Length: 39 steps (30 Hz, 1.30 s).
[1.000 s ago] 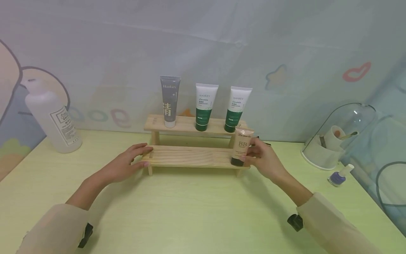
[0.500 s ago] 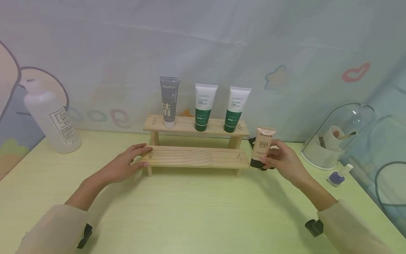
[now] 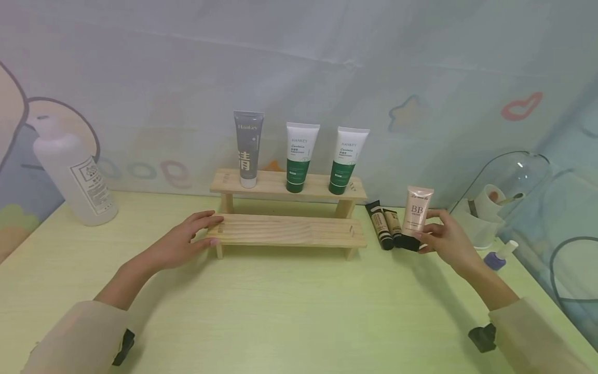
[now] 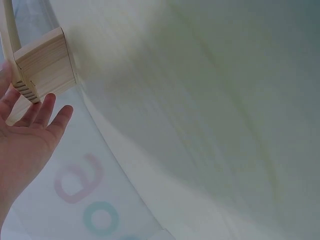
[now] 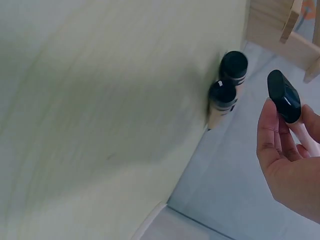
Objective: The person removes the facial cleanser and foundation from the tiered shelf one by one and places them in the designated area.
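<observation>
My right hand [image 3: 444, 239] grips a beige BB cream tube [image 3: 416, 215] with a black cap [image 5: 284, 96], upright, just above the table to the right of the wooden two-step rack [image 3: 287, 231]. Beside it two small black-capped tubes [image 3: 385, 224] [image 5: 223, 100] lie on the table. My left hand [image 3: 187, 241] rests with straight fingers [image 4: 47, 107] against the left end of the rack's lower step [image 4: 42, 62]. On the upper step stand a grey tube [image 3: 248, 148] and two white-and-green tubes [image 3: 300, 157] [image 3: 349, 159].
A large white bottle [image 3: 75, 174] stands at the back left of the pale green table [image 3: 280, 311]. At the right are a clear dome over a white holder [image 3: 506, 189] and a small blue nail polish bottle [image 3: 497, 255]. A patterned curtain hangs behind.
My right hand has carried the BB tube from the right end of the lower step out to the right, past the two lying tubes. The left hand has stayed on the rack.
</observation>
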Available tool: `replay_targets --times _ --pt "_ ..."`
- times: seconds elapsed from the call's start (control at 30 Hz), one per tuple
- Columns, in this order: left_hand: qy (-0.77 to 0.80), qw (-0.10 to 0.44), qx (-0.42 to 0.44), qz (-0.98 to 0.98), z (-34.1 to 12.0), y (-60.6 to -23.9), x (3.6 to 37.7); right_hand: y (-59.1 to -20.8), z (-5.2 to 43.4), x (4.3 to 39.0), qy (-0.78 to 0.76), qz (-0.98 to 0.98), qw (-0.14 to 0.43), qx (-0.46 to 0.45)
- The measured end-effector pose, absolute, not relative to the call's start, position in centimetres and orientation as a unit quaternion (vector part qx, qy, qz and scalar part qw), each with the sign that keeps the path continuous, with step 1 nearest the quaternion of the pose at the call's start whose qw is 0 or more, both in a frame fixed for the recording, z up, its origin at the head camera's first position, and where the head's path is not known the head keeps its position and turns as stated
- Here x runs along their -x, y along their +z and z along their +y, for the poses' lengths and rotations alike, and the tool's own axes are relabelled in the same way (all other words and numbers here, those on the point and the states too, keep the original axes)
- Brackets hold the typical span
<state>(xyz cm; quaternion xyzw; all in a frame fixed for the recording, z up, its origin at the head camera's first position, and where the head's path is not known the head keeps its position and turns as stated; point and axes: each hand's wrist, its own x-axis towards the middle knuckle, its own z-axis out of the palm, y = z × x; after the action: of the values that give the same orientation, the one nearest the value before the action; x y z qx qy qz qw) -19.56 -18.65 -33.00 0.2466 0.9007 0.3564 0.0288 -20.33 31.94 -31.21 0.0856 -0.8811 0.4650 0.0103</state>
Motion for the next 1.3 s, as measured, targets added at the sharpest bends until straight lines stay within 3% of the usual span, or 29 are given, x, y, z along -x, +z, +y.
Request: replay_targets --times 0.27,0.87,1.3 --pt "0.355 0.030 -0.250 0.900 -18.7 -33.1 19.7 -31.8 33.3 20.6 0.464 -0.885 -0.009 -0.045" --pt "0.361 0.032 -0.253 0.897 -18.8 -33.2 19.8 -33.5 35.3 21.8 0.508 -0.852 -0.127 0.032" --pt "0.364 0.037 -0.249 0.897 -18.7 -33.0 19.6 -34.0 35.5 22.2 0.537 -0.832 -0.139 0.017"
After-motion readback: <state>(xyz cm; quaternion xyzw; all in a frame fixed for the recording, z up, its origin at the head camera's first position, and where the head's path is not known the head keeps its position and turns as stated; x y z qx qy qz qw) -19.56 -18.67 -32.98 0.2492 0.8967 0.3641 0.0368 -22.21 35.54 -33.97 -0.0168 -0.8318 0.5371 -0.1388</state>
